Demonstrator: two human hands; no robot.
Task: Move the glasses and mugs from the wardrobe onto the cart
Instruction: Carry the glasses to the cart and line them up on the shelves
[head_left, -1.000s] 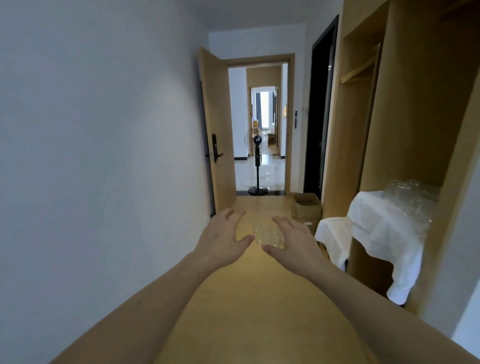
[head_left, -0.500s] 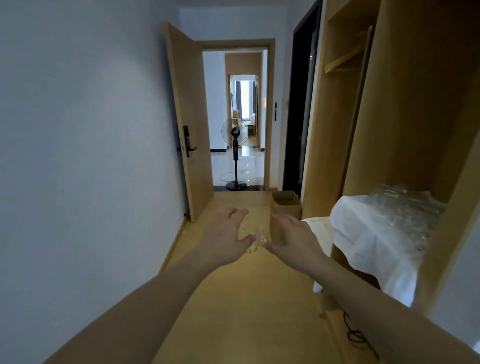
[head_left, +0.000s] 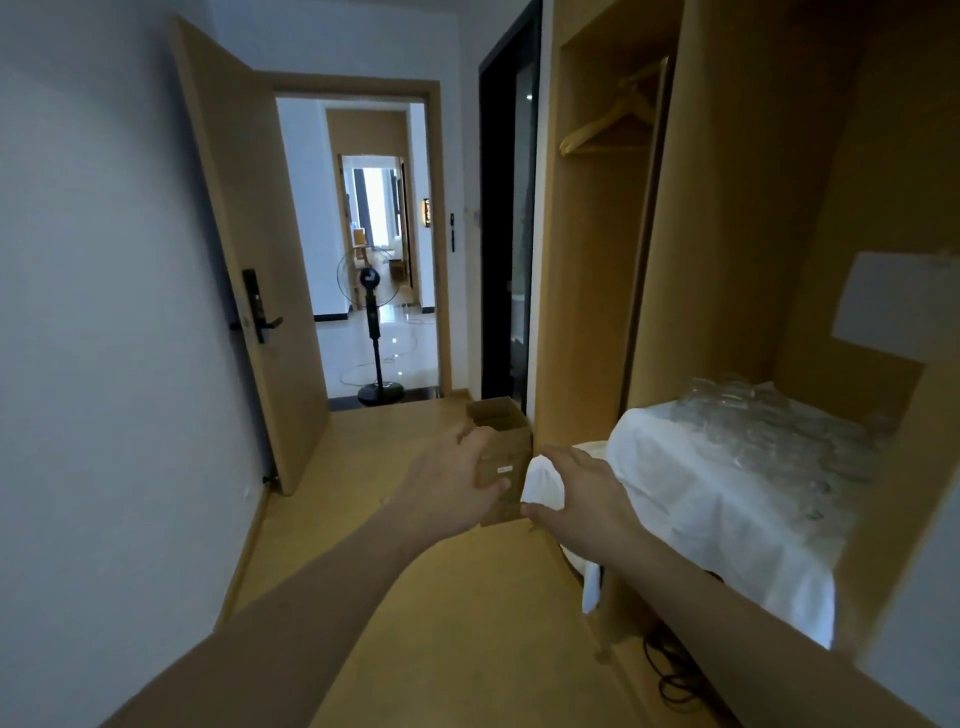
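My left hand (head_left: 451, 483) and my right hand (head_left: 577, 493) are stretched out in front of me, palms facing each other with fingers spread. They cup a small clear glass (head_left: 513, 486) between them; it barely shows against the box and cloth behind it. To the right, several clear glasses (head_left: 769, 431) stand on a white cloth (head_left: 717, 499) draped over a shelf of the open wooden wardrobe (head_left: 727, 234). My right hand is just left of the cloth's corner. No cart is in view.
An open cardboard box (head_left: 501, 421) sits on the wooden floor behind my hands. A door (head_left: 244, 260) stands open on the left, with a pedestal fan (head_left: 371, 332) in the doorway beyond. Black cables (head_left: 670, 675) lie at the wardrobe's foot.
My view has swung right and come closer to the wardrobe. Both hands, still cupped together, have shifted right and now sit in front of the cardboard box beside the cloth.
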